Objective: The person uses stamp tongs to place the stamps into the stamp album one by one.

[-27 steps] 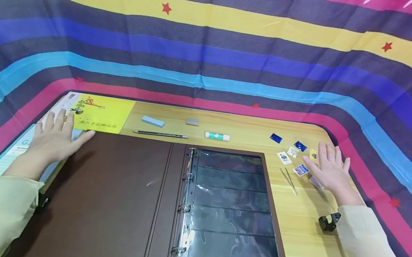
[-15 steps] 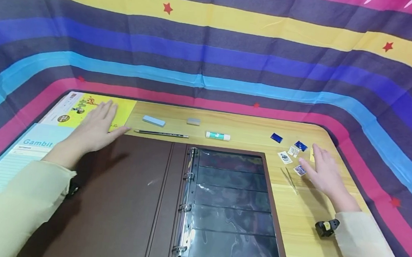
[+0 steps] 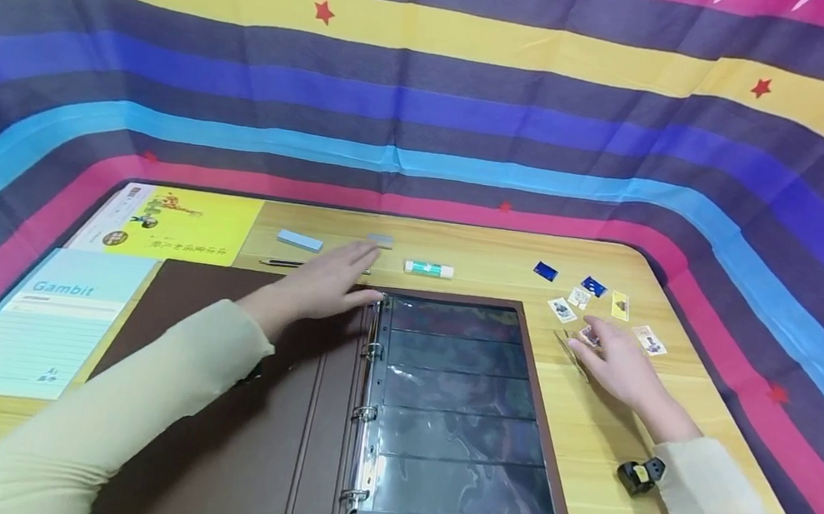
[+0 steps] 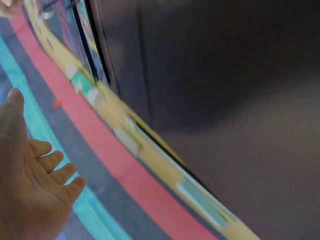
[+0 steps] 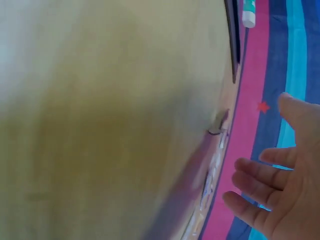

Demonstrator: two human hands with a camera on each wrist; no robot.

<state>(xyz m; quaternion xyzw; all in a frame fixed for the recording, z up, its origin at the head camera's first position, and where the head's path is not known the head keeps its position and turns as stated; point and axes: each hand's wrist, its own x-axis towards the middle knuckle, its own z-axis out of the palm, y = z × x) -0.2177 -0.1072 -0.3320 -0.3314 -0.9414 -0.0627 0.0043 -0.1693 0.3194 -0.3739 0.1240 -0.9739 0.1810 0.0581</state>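
Observation:
In the head view my left hand (image 3: 318,285) is held above the brown ring binder (image 3: 215,404), near the top of its spine, with fingers loosely extended and nothing in them. The binder lies spread flat, with a black pocket page (image 3: 467,413) on its rings. My right hand (image 3: 622,367) hovers over the tweezers (image 3: 572,356) and partly covers a stamp (image 3: 589,335). In the right wrist view its fingers (image 5: 257,172) are slightly bent and hold nothing. Several small stamps (image 3: 561,310) lie beyond that hand, among them a dark blue one (image 3: 545,271) and a yellow one (image 3: 620,306).
Along the back of the table lie a blue eraser-like block (image 3: 300,240), a grey block (image 3: 381,240), a glue stick (image 3: 429,269) and a pencil (image 3: 279,263) partly behind my left hand. A yellow booklet (image 3: 212,223) and a "Gambit" notepad (image 3: 35,326) are at left. Striped cloth (image 3: 398,105) hangs behind.
My left hand has swept rightward from the notepad and booklet, across the binder to its spine. My right hand has drawn slightly left and nearer, uncovering stamps at the right.

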